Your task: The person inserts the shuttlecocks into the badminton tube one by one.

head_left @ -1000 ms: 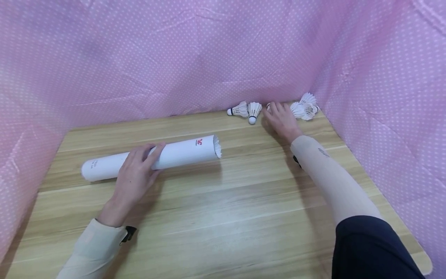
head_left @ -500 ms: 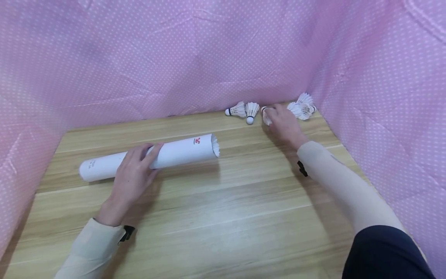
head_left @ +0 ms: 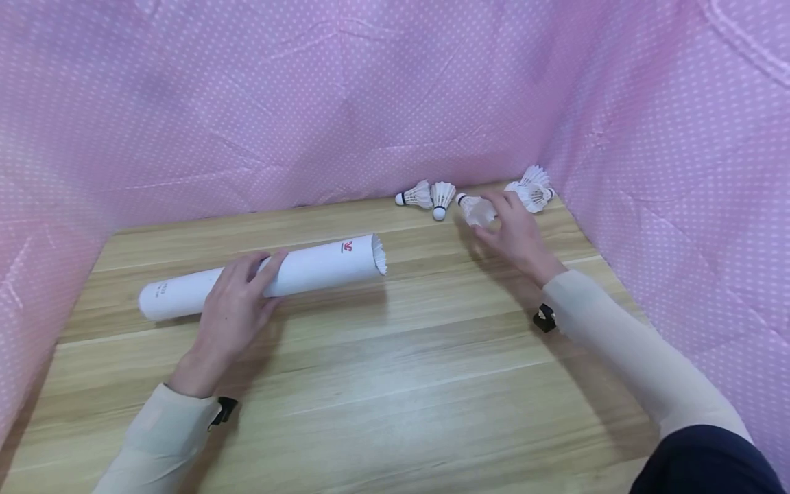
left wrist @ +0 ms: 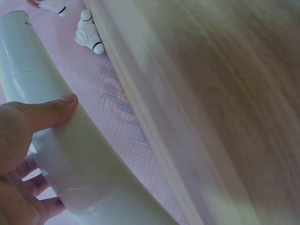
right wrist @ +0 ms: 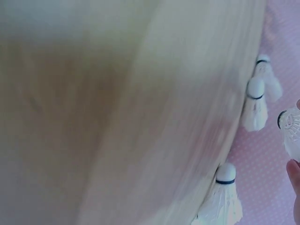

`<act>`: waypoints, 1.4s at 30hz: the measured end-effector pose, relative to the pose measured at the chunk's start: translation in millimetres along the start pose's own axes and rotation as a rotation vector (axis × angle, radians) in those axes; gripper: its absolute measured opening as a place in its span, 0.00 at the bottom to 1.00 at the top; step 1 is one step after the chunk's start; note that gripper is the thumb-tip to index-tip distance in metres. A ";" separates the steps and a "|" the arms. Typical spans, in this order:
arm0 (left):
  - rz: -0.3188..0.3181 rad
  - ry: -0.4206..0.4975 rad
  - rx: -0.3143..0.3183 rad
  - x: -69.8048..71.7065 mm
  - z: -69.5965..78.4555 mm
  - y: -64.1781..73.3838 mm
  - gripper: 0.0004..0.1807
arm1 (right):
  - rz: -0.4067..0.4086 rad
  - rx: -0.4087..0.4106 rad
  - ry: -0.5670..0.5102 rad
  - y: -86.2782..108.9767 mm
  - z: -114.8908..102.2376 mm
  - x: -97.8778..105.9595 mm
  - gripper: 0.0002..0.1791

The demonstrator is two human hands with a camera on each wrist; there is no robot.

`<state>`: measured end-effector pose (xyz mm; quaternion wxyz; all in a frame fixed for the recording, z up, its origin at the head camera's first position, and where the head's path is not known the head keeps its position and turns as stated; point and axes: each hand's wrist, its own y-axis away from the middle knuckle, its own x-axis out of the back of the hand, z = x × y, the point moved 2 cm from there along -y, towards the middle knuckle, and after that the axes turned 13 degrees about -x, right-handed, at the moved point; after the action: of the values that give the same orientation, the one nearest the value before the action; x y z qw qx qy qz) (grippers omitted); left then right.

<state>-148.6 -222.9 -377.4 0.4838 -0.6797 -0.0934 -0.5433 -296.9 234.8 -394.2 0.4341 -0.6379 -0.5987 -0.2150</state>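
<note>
My left hand (head_left: 233, 309) grips a long white shuttlecock tube (head_left: 321, 267) around its middle, thumb on one side and fingers on the other. White feather tips show inside the tube's right end, which carries a red logo. My right hand (head_left: 515, 230) pinches a white feather shuttlecock (head_left: 472, 208) between thumb and fingers near the back edge of the table, its cork pointing left. In the right wrist view, this shuttlecock (right wrist: 291, 133) is at the right border with a fingertip at its feather skirt. Two more shuttlecocks lie just left of it, one (head_left: 442, 199) with its cork toward me.
Several shuttlecocks (head_left: 533, 192) are heaped in the back right corner. The wooden table (head_left: 395, 412) meets pink dotted cloth (head_left: 296, 103) at the back and sides. Wristband clips show as black pieces under both sleeves.
My right hand has drawn back toward me, turning the shuttlecock in its fingers into fuller view. The left hand and tube stay nearly in place.
</note>
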 end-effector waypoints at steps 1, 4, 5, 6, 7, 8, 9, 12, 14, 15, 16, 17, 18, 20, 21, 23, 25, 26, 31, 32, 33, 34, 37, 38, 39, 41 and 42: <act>0.001 0.000 0.001 -0.1 0.0 -0.1 0.49 | 0.007 -0.020 -0.025 3.3 -1.7 0.5 0.38; 0.006 -0.001 0.005 -0.2 -0.2 -0.5 0.48 | 0.044 -0.043 -0.087 12.3 -6.2 1.0 0.37; 0.008 -0.001 0.005 -0.2 -0.3 -0.7 0.48 | 0.057 -0.044 -0.112 15.1 -7.9 1.0 0.37; 0.009 -0.002 0.005 -0.2 -0.4 -1.0 0.48 | 0.068 -0.041 -0.147 18.0 -9.4 1.1 0.36; 0.010 -0.003 0.005 -0.1 -0.3 -1.3 0.48 | 0.079 -0.036 -0.188 20.8 -10.9 0.9 0.36; 0.010 -0.004 0.005 0.1 -0.2 -1.6 0.48 | 0.084 -0.037 -0.234 23.9 -12.9 0.9 0.35; 0.010 -0.006 0.004 0.2 -0.2 -1.9 0.48 | 0.086 -0.044 -0.281 26.9 -14.3 0.7 0.35; 0.012 -0.010 0.003 0.5 -0.2 -2.4 0.48 | 0.070 -0.071 -0.422 35.8 -19.4 0.2 0.35; 0.014 -0.010 0.003 0.5 -0.2 -2.6 0.48 | 0.049 -0.097 -0.497 41.7 -22.6 -0.2 0.34; 0.014 -0.010 0.002 0.5 -0.3 -2.7 0.48 | 0.035 -0.111 -0.530 44.4 -24.3 -0.4 0.34; 0.015 -0.009 0.002 0.4 -0.4 -3.1 0.48 | 0.017 -0.128 -0.565 47.4 -26.4 -0.5 0.34; 0.016 -0.009 0.001 0.4 -0.5 -3.3 0.48 | -0.001 -0.146 -0.597 50.4 -28.9 -0.3 0.34; 0.018 -0.008 -0.001 0.3 -0.6 -3.8 0.48 | -0.021 -0.165 -0.635 53.2 -31.5 -0.3 0.34; 0.018 -0.008 -0.006 -0.2 -0.8 -4.3 0.49 | -0.063 -0.200 -0.709 58.4 -37.2 -0.2 0.34; 0.018 -0.010 -0.009 -0.4 -0.9 -4.6 0.49 | -0.083 -0.213 -0.745 60.9 -40.5 -0.2 0.34; 0.019 -0.011 -0.011 -0.9 -0.9 -5.0 0.49 | -0.118 -0.222 -0.803 65.0 -47.0 -0.4 0.34; 0.021 -0.009 -0.013 -1.4 -0.7 -5.5 0.50 | -0.151 -0.216 -0.854 69.0 -53.6 -0.7 0.34; 0.023 -0.005 -0.015 -1.6 -0.5 -6.0 0.50 | -0.166 -0.208 -0.874 70.9 -56.9 -0.7 0.33; 0.028 0.007 -0.025 -2.1 1.7 -9.3 0.50 | -0.232 -0.167 -0.928 78.6 -70.7 -1.5 0.33; 0.030 0.008 -0.026 -2.1 2.4 -10.1 0.49 | -0.245 -0.162 -0.937 79.7 -73.0 -1.8 0.33; 0.029 0.007 -0.026 -2.1 2.9 -10.6 0.49 | -0.259 -0.157 -0.939 80.7 -75.4 -2.0 0.33; 0.029 0.007 -0.028 -2.2 3.4 -11.1 0.49 | -0.272 -0.152 -0.940 81.6 -77.8 -2.1 0.32; 0.027 0.008 -0.034 -2.5 3.9 -12.3 0.49 | -0.314 -0.143 -0.939 83.3 -83.8 -2.2 0.33; 0.025 0.009 -0.037 -2.8 3.9 -12.5 0.49 | -0.326 -0.141 -0.936 83.7 -85.5 -2.3 0.33; 0.022 0.009 -0.041 -3.2 3.9 -12.6 0.49 | -0.338 -0.139 -0.932 83.9 -87.3 -2.4 0.33; 0.017 0.009 -0.048 -3.7 4.2 -13.0 0.49 | -0.361 -0.137 -0.931 84.0 -90.5 -2.9 0.32; 0.012 0.009 -0.051 -4.1 4.5 -13.4 0.49 | -0.368 -0.137 -0.931 83.9 -92.2 -3.1 0.32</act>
<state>-156.0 -210.9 -373.1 0.4701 -0.6898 -0.0731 -0.5458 -195.1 166.1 -372.6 0.0332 -0.5768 -0.8160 -0.0196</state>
